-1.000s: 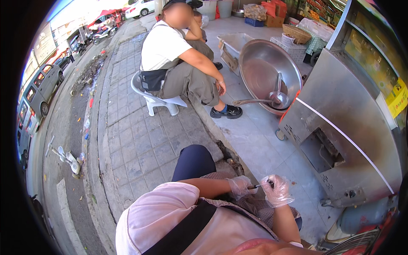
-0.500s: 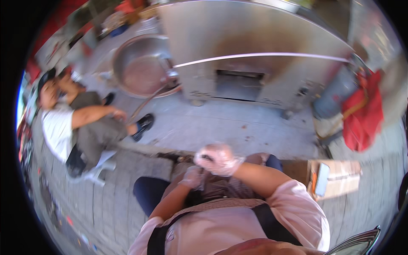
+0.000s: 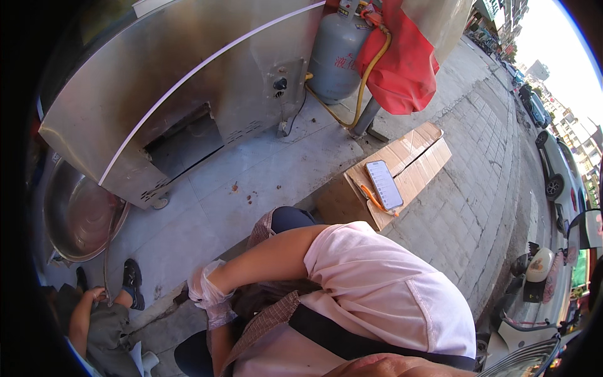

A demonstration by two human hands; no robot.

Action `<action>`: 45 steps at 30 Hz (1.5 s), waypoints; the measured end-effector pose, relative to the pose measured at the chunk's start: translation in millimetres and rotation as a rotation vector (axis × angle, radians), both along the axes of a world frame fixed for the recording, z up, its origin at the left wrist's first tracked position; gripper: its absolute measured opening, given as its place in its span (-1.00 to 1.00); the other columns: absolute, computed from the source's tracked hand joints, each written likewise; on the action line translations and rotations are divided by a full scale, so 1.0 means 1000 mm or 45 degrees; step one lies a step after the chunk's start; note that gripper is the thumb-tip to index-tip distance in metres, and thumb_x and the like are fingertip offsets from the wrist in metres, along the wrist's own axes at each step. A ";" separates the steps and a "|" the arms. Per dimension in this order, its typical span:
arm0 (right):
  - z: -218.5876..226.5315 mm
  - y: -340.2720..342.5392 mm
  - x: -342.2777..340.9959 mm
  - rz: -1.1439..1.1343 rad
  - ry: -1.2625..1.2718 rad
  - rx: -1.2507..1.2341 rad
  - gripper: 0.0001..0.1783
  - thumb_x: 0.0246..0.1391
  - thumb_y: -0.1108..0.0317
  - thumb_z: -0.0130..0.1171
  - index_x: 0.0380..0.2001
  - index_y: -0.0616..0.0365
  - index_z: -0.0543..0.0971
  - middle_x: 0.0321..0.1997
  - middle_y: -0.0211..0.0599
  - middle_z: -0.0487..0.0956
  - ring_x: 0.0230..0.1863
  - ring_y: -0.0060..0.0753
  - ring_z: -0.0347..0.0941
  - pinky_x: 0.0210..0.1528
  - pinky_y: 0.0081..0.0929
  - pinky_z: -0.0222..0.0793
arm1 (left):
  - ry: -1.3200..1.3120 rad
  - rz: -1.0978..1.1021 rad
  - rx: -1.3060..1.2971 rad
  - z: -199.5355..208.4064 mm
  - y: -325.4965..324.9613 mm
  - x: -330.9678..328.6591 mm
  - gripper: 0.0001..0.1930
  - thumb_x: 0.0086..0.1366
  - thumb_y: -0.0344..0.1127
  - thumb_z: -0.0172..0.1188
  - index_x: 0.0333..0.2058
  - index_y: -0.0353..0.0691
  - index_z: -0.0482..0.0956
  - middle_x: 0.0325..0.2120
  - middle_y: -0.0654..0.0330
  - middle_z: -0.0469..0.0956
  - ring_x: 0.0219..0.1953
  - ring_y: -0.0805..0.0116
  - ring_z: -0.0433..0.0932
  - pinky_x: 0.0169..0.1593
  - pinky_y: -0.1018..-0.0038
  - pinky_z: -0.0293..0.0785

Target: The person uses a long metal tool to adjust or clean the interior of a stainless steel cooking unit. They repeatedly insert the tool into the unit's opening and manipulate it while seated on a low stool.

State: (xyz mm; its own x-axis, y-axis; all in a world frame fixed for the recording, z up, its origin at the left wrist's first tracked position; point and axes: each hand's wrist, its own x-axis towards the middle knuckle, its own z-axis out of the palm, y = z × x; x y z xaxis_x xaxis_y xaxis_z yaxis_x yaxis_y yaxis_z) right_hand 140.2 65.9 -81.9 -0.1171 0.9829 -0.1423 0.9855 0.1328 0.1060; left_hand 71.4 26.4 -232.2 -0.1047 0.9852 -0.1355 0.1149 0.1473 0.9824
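Observation:
Both my hands wear clear plastic gloves and are close together, low in front of my lap. My right hand point(image 3: 204, 286) is bent inward, its fingers curled closed; what they hold, if anything, is hidden. Just below it, my left hand point(image 3: 220, 313) shows mostly as a glove cuff and wrist, its fingers covered by the right hand. A brown apron point(image 3: 267, 330) lies over my lap. On my right, a phone point(image 3: 384, 183) with a lit screen and an orange cord point(image 3: 373, 198) rest on a cardboard box point(image 3: 408, 154).
Ahead stands a steel stove cabinet point(image 3: 245, 88) with a low opening. A grey gas cylinder point(image 3: 339, 60), yellow hose point(image 3: 375, 66) and red cloth point(image 3: 402, 69) are beyond the box. At left are a large metal basin point(image 3: 78, 217) and a seated person point(image 3: 94, 330). Parked vehicles point(image 3: 559, 169) line the street.
My view has swung to the right, bringing the street into sight and shifting the cabinet, basin and seated person leftward. My gloved hands stay close together, the left now more hidden.

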 end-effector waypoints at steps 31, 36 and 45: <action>0.090 0.133 0.096 0.587 1.688 -0.337 -0.74 -0.13 0.22 0.21 -0.43 0.18 0.59 -0.41 -0.01 0.57 -0.37 -0.01 0.51 -0.30 -0.25 0.40 | -0.159 0.123 -0.327 0.072 0.012 0.032 -0.59 0.19 -0.10 0.30 -0.30 -0.45 0.58 -0.42 0.16 0.61 -0.40 0.43 0.54 -0.26 0.50 0.46; 0.071 0.144 0.089 0.603 1.566 -0.133 -0.70 -0.11 0.15 0.17 -0.45 0.20 0.58 -0.39 0.01 0.57 -0.36 0.04 0.50 -0.28 -0.21 0.40 | -0.286 0.130 -0.277 0.064 0.012 0.038 -0.61 0.18 -0.14 0.32 -0.33 -0.46 0.57 -0.43 0.18 0.60 -0.40 0.44 0.54 -0.26 0.50 0.46; 0.012 0.115 0.055 1.067 1.182 -0.291 -0.69 -0.18 0.12 0.14 -0.55 0.16 0.61 -0.46 -0.05 0.59 -0.39 0.06 0.52 -0.34 -0.13 0.44 | -0.236 -0.019 -0.270 0.042 0.017 0.032 -0.76 0.19 -0.28 0.29 -0.33 -0.38 0.55 -0.46 0.19 0.58 -0.40 0.41 0.54 -0.27 0.48 0.48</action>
